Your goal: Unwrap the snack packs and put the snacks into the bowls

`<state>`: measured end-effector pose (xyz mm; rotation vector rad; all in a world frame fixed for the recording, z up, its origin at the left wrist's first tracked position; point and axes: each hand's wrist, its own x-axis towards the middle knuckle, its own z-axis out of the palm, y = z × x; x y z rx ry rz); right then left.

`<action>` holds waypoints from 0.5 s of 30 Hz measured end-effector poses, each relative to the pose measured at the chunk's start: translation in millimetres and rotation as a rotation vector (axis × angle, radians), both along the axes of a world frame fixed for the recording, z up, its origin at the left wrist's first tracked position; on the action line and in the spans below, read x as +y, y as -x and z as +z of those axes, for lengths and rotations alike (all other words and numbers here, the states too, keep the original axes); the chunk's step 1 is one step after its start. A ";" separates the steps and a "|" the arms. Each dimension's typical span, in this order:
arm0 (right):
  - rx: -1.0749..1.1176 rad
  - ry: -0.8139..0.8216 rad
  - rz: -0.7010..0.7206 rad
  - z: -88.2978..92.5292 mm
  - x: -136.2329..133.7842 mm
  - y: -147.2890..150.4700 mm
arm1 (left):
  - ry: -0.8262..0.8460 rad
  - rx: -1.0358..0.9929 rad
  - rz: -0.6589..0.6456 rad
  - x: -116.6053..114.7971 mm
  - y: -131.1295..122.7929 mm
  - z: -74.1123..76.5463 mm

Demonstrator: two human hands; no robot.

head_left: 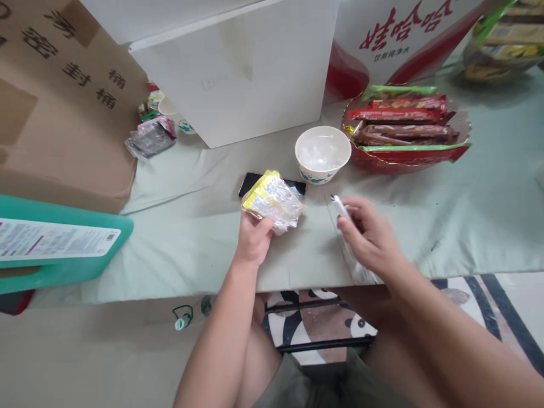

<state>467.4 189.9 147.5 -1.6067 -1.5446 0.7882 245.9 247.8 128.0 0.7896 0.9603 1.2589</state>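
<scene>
My left hand [255, 238] is closed on a flat, clear plastic packet with a yellow edge [272, 198], thumb on top. Behind that packet a dark phone [250, 182] lies on the table, partly covered from view. My right hand [372, 235] pinches a small white object with a dark tip [340, 207]; its exact kind is unclear. Clear thin plastic [355, 263] hangs beneath the right hand. Just beyond both hands stands a white paper bowl [323, 150] with a blue pattern, with something clear and shiny inside.
A scalloped bowl of wrapped snack bars [406, 136] stands right of the paper bowl. White boxes [263, 73] line the back. At left are a cardboard carton [63, 113], a green jug [106, 226] and small packets [153, 139]. The pale cloth-covered table [178, 238] ends before my lap.
</scene>
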 end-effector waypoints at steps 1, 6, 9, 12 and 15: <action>0.102 0.047 0.056 2.4 -1.4 8.9 | -0.013 0.019 -0.008 -1.2 -0.2 -2.4; 0.278 0.196 0.237 10.1 3.0 37.1 | -0.113 0.082 -0.065 -8.3 -2.6 -11.1; 0.213 0.225 0.269 10.8 6.4 40.0 | -0.077 0.036 -0.063 -10.1 -4.0 -5.4; 0.118 0.263 0.272 9.6 6.2 37.3 | -0.030 -0.023 0.019 -6.3 1.3 5.5; 0.001 0.295 0.228 8.5 6.5 28.4 | -0.013 -0.031 0.126 0.9 12.9 13.7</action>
